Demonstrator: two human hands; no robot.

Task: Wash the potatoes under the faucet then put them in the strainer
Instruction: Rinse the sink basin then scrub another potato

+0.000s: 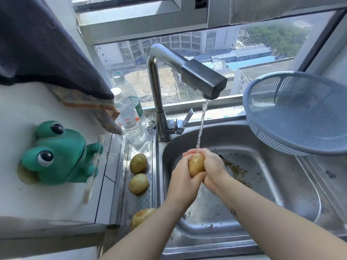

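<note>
My left hand (185, 177) and my right hand (213, 169) both grip one yellow potato (196, 165) over the steel sink (262, 177). Water runs from the faucet (204, 79) onto my fingertips and the potato. Three more potatoes lie on the steel ledge left of the sink: one at the back (138, 163), one in the middle (138, 183), and one near the front (141, 217) partly hidden by my left forearm. The blue-grey strainer (293, 113) sits tilted at the sink's back right, empty.
Brown dirt lies on the sink floor (236, 168). Two clear water bottles (129, 119) stand by the faucet base. A green frog holder (58, 154) hangs on the white wall at left, under a dark cloth (47, 49). A window runs behind the sink.
</note>
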